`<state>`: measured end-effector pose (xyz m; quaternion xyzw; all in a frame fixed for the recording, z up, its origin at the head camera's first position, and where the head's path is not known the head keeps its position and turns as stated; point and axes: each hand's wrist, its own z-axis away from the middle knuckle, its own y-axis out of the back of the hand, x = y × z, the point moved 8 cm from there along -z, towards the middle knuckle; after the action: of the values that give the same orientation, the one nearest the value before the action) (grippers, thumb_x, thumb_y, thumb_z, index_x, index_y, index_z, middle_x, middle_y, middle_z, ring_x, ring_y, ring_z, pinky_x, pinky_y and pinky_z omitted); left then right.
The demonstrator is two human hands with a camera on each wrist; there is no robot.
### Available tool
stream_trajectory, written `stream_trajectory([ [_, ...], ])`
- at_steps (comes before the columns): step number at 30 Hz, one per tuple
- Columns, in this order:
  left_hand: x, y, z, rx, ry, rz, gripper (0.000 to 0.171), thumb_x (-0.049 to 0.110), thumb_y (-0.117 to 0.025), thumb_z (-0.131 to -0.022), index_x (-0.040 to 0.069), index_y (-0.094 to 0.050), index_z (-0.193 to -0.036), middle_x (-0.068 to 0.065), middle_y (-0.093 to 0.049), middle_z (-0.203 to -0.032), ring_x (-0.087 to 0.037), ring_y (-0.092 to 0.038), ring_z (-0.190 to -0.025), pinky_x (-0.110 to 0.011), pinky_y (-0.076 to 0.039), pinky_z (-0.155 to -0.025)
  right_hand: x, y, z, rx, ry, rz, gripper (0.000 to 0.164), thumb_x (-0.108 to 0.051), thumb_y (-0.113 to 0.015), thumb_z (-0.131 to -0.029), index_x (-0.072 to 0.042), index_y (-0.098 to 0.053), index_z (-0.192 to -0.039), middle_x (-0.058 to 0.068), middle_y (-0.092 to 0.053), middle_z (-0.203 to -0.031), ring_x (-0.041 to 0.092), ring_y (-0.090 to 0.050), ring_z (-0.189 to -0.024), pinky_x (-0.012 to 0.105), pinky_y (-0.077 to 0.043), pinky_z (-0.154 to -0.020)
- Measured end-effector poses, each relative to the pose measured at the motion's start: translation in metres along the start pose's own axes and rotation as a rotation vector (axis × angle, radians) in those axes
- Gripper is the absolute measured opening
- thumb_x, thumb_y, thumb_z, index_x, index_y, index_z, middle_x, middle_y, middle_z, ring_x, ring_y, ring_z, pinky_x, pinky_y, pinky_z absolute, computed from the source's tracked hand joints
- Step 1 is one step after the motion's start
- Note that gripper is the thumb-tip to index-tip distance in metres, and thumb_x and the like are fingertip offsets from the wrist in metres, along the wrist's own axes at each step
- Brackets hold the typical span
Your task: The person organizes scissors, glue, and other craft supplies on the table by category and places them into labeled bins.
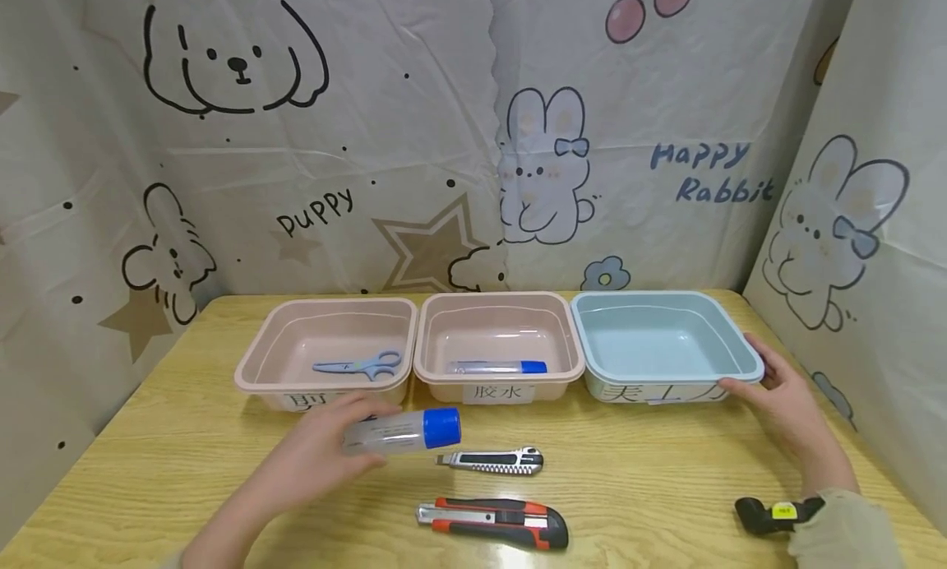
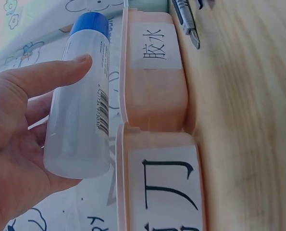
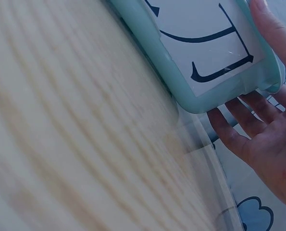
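Observation:
My left hand (image 1: 321,444) grips a clear glue bottle (image 1: 392,432) with a blue cap, raised in front of the left and middle bins. In the left wrist view the thumb lies across the bottle (image 2: 78,115), and its cap points up. At the right, my right hand (image 1: 787,400) holds the near right corner of a light blue bin (image 1: 651,343), thumb at the front rim and fingers along the side. A second glue bottle (image 1: 496,367) lies in the middle pink bin (image 1: 436,339). Blue scissors (image 1: 362,365) lie in the left pink bin (image 1: 284,347).
A small silver-and-black utility knife (image 1: 494,460) lies on the wooden table (image 1: 651,478), with a larger red-and-black utility knife (image 1: 494,521) nearer me. The three bins stand in a row, with paper labels on their fronts. A printed cloth (image 1: 414,125) hangs behind.

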<state>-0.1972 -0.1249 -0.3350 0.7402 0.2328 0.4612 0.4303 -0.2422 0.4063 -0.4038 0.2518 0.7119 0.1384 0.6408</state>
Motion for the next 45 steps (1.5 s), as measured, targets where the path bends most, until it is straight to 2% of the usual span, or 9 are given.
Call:
stream_trajectory([
  [5,0.006,0.0,-0.012,0.002,-0.024,0.007,0.048,0.018,-0.08,-0.067,0.025,-0.062,-0.111,0.009,-0.06,-0.11,-0.011,-0.056,-0.098,-0.037,-0.048,-0.084,0.001,0.0,-0.001,-0.002,0.007,0.011,0.079,-0.019,-0.062,-0.086,-0.021,-0.011,-0.147,0.009,-0.012,-0.152,-0.003,-0.029,-0.123,-0.001,-0.034,-0.078],
  [13,0.021,0.005,-0.036,0.046,-0.123,0.025,0.047,0.02,-0.08,-0.067,0.02,-0.062,-0.111,0.008,-0.061,-0.108,-0.011,-0.058,-0.097,-0.033,-0.049,-0.083,0.0,-0.001,-0.001,0.005,0.001,0.009,0.08,-0.022,-0.063,-0.086,-0.023,-0.012,-0.147,0.007,-0.013,-0.152,-0.002,-0.03,-0.123,-0.001,-0.034,-0.078],
  [21,0.03,0.003,-0.058,0.062,-0.117,0.098,0.048,0.019,-0.078,-0.069,0.018,-0.061,-0.114,0.004,-0.06,-0.115,-0.016,-0.055,-0.109,-0.038,-0.044,-0.093,0.001,-0.001,0.0,0.005,-0.002,0.025,0.08,-0.023,-0.063,-0.086,-0.024,-0.012,-0.147,0.007,-0.012,-0.152,-0.003,-0.029,-0.123,-0.001,-0.034,-0.078],
  [31,0.037,-0.001,-0.086,0.077,-0.12,0.116,0.047,0.016,-0.077,-0.071,0.017,-0.061,-0.115,0.001,-0.061,-0.113,-0.017,-0.056,-0.101,-0.037,-0.046,-0.088,0.0,0.0,0.0,0.004,0.003,0.013,0.079,-0.019,-0.062,-0.086,-0.024,-0.011,-0.147,0.009,-0.011,-0.152,-0.004,-0.029,-0.123,-0.001,-0.034,-0.078],
  [38,0.04,-0.012,-0.105,0.081,-0.145,0.158,0.043,0.013,-0.076,-0.072,0.014,-0.062,-0.113,-0.001,-0.061,-0.115,-0.017,-0.055,-0.105,-0.038,-0.045,-0.09,0.001,0.001,-0.001,0.011,0.006,0.028,0.079,-0.021,-0.063,-0.086,-0.026,-0.012,-0.146,0.006,-0.014,-0.152,-0.005,-0.03,-0.121,-0.001,-0.034,-0.078],
  [45,0.038,-0.024,-0.125,0.071,-0.106,0.131,0.043,0.015,-0.075,-0.073,0.013,-0.062,-0.113,0.0,-0.059,-0.117,-0.018,-0.048,-0.113,-0.04,-0.039,-0.097,0.003,0.0,-0.002,0.016,-0.001,0.021,0.079,-0.021,-0.063,-0.086,-0.023,-0.013,-0.147,0.005,-0.015,-0.152,-0.006,-0.031,-0.12,-0.001,-0.034,-0.077],
])
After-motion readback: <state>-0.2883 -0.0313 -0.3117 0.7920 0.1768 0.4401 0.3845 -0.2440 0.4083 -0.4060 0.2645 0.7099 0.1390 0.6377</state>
